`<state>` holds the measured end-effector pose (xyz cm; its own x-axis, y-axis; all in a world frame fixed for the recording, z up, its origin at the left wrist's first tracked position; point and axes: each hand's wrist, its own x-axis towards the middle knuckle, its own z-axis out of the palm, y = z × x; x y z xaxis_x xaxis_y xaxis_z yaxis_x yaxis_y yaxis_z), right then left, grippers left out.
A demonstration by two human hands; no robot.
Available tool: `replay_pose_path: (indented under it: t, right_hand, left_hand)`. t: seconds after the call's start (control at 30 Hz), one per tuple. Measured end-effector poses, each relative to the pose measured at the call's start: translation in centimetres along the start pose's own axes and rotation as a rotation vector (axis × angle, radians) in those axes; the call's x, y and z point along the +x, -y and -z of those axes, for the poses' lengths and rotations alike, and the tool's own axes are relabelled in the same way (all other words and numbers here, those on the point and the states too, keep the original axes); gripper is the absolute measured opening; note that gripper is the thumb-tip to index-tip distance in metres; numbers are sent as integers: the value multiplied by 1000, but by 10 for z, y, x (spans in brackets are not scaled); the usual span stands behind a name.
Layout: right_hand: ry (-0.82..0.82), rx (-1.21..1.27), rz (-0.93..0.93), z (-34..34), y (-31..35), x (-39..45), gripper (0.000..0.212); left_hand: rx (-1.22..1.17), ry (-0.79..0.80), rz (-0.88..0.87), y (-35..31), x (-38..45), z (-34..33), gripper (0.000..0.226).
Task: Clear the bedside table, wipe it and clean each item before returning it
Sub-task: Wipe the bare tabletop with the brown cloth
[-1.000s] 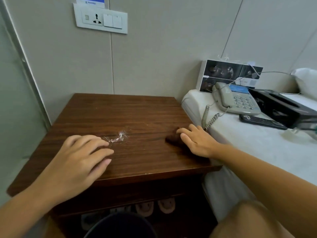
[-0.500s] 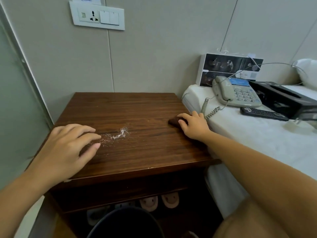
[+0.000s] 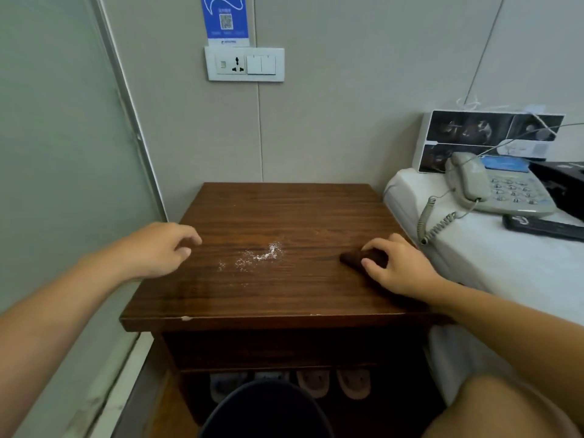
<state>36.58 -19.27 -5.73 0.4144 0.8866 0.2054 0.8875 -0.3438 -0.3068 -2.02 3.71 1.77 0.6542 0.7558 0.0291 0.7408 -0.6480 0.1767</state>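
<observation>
A dark brown cloth (image 3: 360, 258) lies near the right edge of the wooden tabletop (image 3: 284, 289), gripped under the curled fingers of my right hand (image 3: 398, 267). White powder (image 3: 259, 256) is scattered mid-tabletop. My left hand (image 3: 158, 248) hovers at the left edge, fingers loosely curled, holding nothing.

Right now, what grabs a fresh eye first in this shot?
The white powder spilled mid-top on the wooden bedside table. Then the right hand gripping a dark brown cloth near the table's right edge, and the left hand, holding nothing, at the left edge.
</observation>
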Motion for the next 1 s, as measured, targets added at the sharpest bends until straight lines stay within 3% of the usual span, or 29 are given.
replay_pose_path:
  t: [0.13, 0.37, 0.57, 0.73, 0.83, 1.0]
  right_hand:
    - [-91, -10, -145, -14, -23, 66, 37]
    - [28, -127, -252, -24, -4, 147, 39]
    - [187, 29, 75, -8, 26, 85, 31]
    - [179, 73, 335, -4, 38, 3, 25]
    - [84, 67, 220, -9, 26, 38, 24]
    - [-23, -83, -200, -26, -9, 162, 38]
  left_hand:
    - [13, -122, -19, 25, -14, -31, 29]
    - [11, -166, -21, 33, 10, -38, 35]
    - [67, -131, -58, 46, 43, -35, 36]
    - [132, -165, -95, 55, 56, -43, 36]
    - [166, -200, -118, 68, 61, -49, 45]
    - [205, -239, -150, 72, 54, -47, 53]
